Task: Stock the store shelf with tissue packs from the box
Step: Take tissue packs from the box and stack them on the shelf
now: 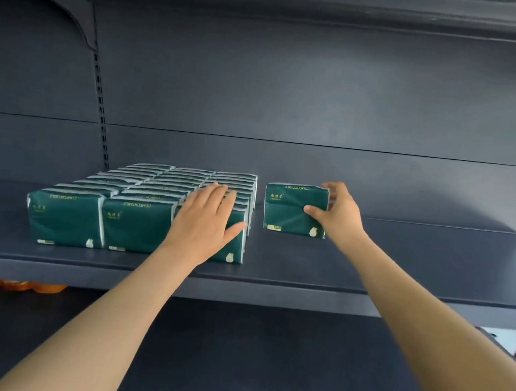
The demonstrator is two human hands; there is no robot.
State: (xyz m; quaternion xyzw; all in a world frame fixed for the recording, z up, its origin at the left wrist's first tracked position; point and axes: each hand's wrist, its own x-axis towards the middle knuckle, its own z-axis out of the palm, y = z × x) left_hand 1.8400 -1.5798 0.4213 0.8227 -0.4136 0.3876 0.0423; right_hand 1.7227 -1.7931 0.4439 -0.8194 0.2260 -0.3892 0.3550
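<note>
Dark green tissue packs [141,199] stand upright in three files on the grey metal shelf [402,264], running from its front edge back toward the back panel [293,87]. The block fills the shelf's 9 o'clock half, close to the slotted upright [100,108].

From the head view, the left hand [206,221] lies flat on top of the front pack of the right-hand file. Its fingers are straight and its thumb is spread toward 3 o'clock; its grip is apart and clasps nothing.

At 3 o'clock of the block, set apart from it by a narrow gap, a single pack [290,210] stands upright on the shelf, printed face to the camera. The right hand [340,213] holds it from its 3 o'clock side, thumb on the front face and fingers curled round the top corner, so the grip is clamped on that pack.

Below, a lower shelf [265,355] shows, with orange goods [8,283] at 8 o'clock, too blurred to name.
</note>
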